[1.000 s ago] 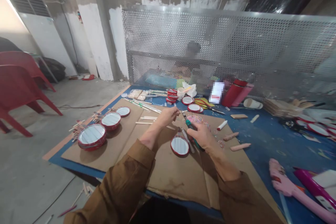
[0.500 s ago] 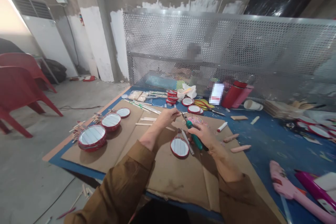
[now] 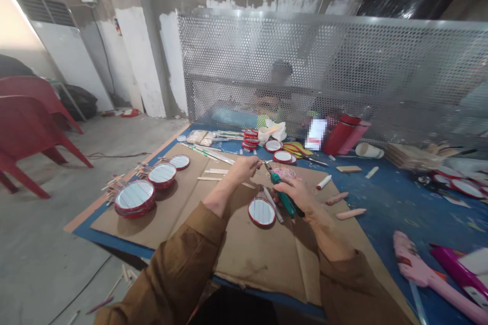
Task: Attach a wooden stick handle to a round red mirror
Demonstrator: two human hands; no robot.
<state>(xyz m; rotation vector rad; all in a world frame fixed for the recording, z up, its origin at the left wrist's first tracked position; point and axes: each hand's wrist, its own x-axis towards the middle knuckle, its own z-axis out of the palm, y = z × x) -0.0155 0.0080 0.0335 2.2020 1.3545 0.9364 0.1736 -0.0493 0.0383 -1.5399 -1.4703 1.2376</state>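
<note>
My right hand [image 3: 295, 193] is wrapped around a pair of green-handled pliers [image 3: 282, 194], whose jaws point up and left. Close to the jaw tips, my left hand [image 3: 246, 168] is closed in a pinch; what sits between its fingertips is too small to make out. Below the hands, a round red-rimmed disc [image 3: 261, 212] with a pale striped face lies on the cardboard [image 3: 244, 259]. A white marker-like stick [image 3: 273, 204] rests beside that disc. Flat wooden sticks [image 3: 213, 179] lie left of my left forearm.
Stacked red-rimmed discs [image 3: 134, 195] stand on the cardboard's left side. On the blue table [image 3: 366, 244] are a pink glue gun [image 3: 414, 259], a red bottle [image 3: 341, 134], a paper cup [image 3: 369, 151] and scissors [image 3: 316, 161]. A perforated metal screen [image 3: 328, 71] rises behind; a person sits beyond it.
The view has shifted slightly. Both hands stay nearly in place, with the pliers' jaws still near the left fingertips; the thin pale piece seen between them earlier shows less now.
</note>
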